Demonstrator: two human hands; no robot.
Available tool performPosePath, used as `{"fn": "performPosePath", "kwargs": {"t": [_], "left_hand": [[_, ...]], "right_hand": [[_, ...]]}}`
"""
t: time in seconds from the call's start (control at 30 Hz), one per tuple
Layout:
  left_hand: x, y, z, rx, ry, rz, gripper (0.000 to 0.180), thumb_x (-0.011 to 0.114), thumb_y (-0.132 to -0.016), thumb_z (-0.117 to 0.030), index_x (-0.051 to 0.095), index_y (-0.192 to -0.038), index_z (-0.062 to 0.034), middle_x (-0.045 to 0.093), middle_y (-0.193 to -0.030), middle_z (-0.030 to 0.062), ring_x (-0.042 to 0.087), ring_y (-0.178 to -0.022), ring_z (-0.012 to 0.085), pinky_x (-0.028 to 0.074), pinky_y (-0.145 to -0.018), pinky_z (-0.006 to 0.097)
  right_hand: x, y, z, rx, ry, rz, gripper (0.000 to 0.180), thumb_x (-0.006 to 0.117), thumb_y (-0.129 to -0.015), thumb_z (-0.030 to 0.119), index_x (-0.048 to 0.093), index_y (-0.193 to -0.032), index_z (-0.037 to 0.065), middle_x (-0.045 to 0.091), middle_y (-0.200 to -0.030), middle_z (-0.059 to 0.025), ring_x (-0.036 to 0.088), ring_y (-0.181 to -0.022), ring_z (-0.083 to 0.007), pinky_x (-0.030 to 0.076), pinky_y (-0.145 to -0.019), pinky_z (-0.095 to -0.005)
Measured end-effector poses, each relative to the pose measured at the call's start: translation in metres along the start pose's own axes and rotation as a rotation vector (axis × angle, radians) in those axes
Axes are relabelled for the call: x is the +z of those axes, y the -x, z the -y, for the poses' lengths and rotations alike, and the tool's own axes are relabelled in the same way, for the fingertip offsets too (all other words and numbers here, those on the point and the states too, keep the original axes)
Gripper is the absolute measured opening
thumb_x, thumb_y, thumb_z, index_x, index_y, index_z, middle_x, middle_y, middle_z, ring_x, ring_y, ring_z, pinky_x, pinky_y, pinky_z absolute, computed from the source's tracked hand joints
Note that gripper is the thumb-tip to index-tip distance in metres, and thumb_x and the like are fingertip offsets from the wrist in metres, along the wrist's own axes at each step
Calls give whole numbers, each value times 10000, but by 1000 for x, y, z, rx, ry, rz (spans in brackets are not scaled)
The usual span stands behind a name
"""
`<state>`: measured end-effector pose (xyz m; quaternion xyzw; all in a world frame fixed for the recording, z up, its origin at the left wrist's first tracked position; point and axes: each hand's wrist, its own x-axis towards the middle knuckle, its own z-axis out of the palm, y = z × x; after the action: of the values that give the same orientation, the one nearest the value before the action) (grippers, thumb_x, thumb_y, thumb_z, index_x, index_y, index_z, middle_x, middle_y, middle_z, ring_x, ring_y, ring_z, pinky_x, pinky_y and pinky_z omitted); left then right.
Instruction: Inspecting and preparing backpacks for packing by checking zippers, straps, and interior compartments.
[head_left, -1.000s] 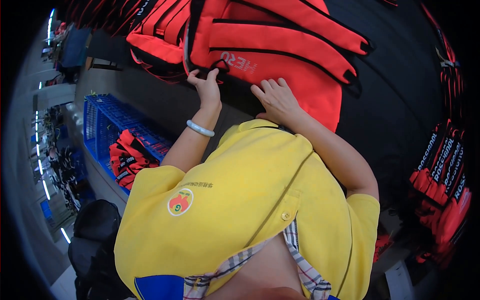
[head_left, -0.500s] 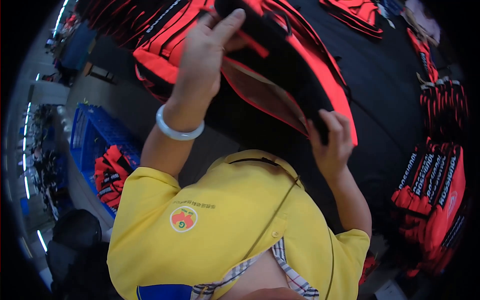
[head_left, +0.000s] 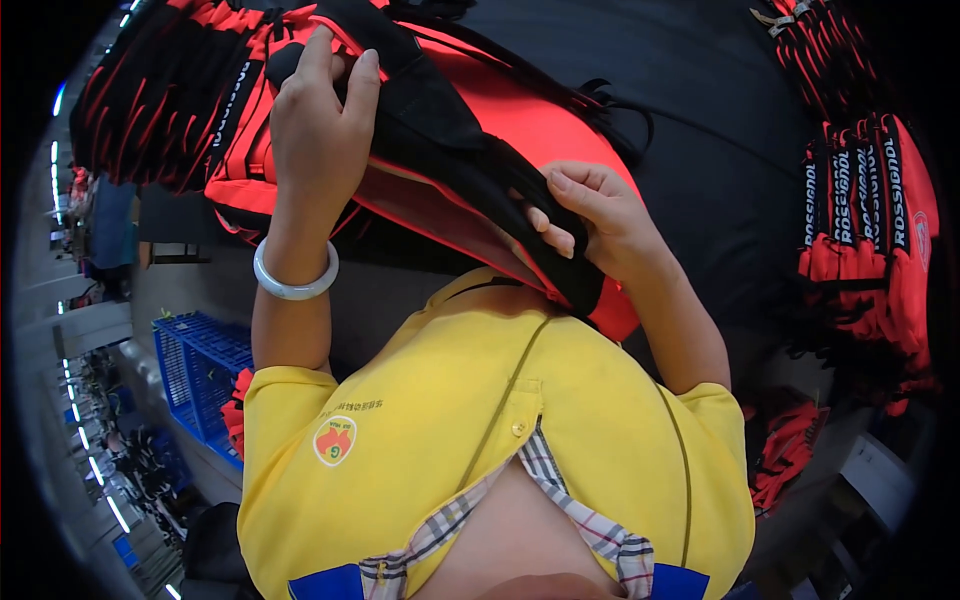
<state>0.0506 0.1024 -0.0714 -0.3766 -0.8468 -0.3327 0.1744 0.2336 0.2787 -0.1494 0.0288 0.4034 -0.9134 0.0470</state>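
A red and black bag [head_left: 565, 130] lies slantwise in front of me, its grey-lined opening turned toward my body. My left hand [head_left: 325, 125], with a pale bangle on the wrist, is closed on the black padded edge at the bag's far left end. At the nearer right end, my right hand [head_left: 595, 215] is closed round a black strap [head_left: 500, 170], with some fingertips showing past it. Loose black cords trail behind the bag on the dark tabletop [head_left: 710, 190].
Stacked red and black bags [head_left: 165, 95] stand close by my left hand. More folded bags [head_left: 860, 210] are piled along the right side. A blue plastic crate [head_left: 200, 375] sits low on the left. Red pieces [head_left: 785, 455] lie low at the right.
The bag has swung lower and nearer my body, showing more of its red side. My left hand has shifted left with it. My right hand has moved left and up onto the strap.
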Motion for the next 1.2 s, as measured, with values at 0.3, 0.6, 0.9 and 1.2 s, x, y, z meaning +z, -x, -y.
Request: {"fn": "performPosePath", "kwargs": {"t": [0.3,0.6,0.9,1.2], "left_hand": [[-12,13,22,-264,467,220,369,609,-959,-338,581,-916,27,567,-642,1,503,-569,76,407,-547,258],[48,108,30,-830,1144,234,258,627,-958,-268,676,-1014,-22,687,-943,6,616,-830,65,481,-761,217],[64,158,19,-772,1256,214,205,580,-986,-197,670,-991,-13,693,-912,-3,618,-826,64,487,-741,229],[66,165,-11,-618,1074,234,171,622,-939,-194,693,-1015,-58,692,-992,26,597,-994,137,439,-844,326]], "right_hand": [[-2,16,-21,62,-54,45,227,548,-983,218,613,-1003,2,639,-839,-68,523,-611,-85,416,-550,-199],[-26,60,-80,-714,1223,-505,65,653,-826,-39,648,-889,-23,637,-769,-117,621,-662,-210,488,-620,-285],[-33,87,-96,-359,977,-738,92,631,-852,-40,658,-936,-14,647,-800,-102,629,-701,-243,493,-712,-300],[9,-24,-34,-65,308,-241,146,680,-848,131,646,-961,45,620,-994,-53,571,-1037,-195,390,-948,-319]]}}
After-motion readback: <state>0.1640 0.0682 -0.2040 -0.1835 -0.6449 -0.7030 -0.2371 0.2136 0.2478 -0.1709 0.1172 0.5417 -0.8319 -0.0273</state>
